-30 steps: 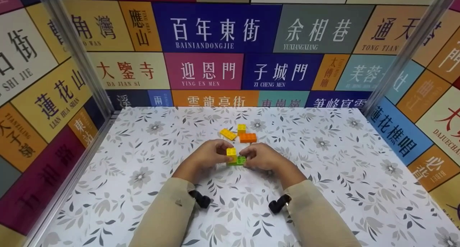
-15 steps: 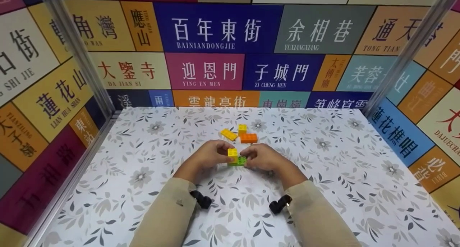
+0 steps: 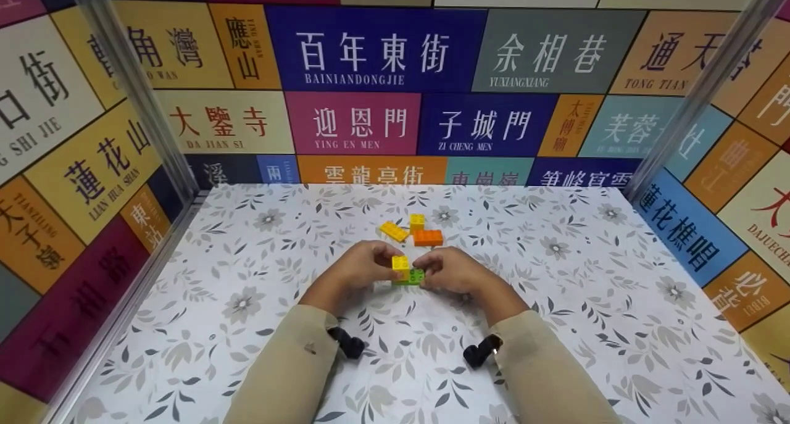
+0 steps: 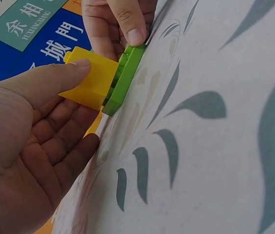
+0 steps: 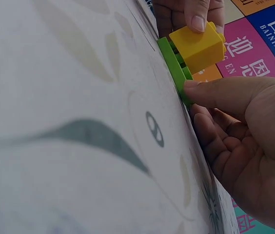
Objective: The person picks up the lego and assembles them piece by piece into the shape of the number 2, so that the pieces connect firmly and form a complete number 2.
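My left hand (image 3: 364, 265) pinches a yellow toy building brick (image 4: 96, 78) between thumb and fingers. The brick stands over one end of a flat green building plate (image 4: 127, 73), where a narrow line of green studs shows along the joint in the left wrist view. At the plate's other end, my right hand (image 3: 455, 270) grips the green edge, its thumb on the near side in the right wrist view. The plate lies low at the patterned tabletop, and its uncovered studs show between the brick and my right fingers. My left fingers hide the brick's far side.
Just beyond my hands lie a yellow plate (image 3: 394, 231), an orange brick (image 3: 428, 237) and another yellow brick (image 3: 417, 223), close together. A white leaf-patterned tabletop (image 3: 247, 362) spreads all around. Panels printed with street names (image 3: 376, 47) rise behind and at both sides.
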`<state>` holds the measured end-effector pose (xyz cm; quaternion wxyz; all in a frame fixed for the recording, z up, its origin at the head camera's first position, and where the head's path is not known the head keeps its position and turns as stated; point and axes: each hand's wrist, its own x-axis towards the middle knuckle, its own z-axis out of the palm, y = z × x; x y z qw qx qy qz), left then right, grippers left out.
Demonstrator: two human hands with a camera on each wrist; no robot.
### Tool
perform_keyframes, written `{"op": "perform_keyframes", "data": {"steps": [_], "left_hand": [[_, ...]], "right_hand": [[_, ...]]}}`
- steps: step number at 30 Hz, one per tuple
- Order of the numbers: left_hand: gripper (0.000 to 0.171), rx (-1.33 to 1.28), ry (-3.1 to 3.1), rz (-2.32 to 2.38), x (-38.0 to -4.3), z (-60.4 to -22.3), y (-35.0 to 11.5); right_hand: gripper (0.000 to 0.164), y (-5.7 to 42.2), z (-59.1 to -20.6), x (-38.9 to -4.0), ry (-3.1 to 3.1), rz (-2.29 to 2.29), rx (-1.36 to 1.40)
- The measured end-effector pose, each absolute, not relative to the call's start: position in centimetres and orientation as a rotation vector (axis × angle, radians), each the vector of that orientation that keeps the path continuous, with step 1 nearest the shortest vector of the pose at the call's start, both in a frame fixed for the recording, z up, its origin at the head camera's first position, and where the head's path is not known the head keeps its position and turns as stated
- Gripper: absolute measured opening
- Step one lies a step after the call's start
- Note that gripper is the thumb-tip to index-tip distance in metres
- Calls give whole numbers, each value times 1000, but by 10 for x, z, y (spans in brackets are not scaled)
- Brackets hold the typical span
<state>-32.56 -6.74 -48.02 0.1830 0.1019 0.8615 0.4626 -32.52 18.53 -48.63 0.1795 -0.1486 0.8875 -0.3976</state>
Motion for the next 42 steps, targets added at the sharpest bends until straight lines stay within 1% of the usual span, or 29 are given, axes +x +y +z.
{"op": "perform_keyframes", "data": {"steps": [13,26,33,42], "left_hand": [[26,265,2441,1291,-323,-478,-63],[25,254,2428,1287,-323,-476,-64],[27,301,2438,1281,-324,-476,-64],[25,268,2419,1267,-325,-475,-64]], "right_hand": [[42,186,-487,-324,2530,-1126,-451],[42,186,-487,-325,2524,-1127,-424],[42,187,-488,-326,2497,-1178,-459],[41,187,-487,-326,2506,-1141,-416]]}}
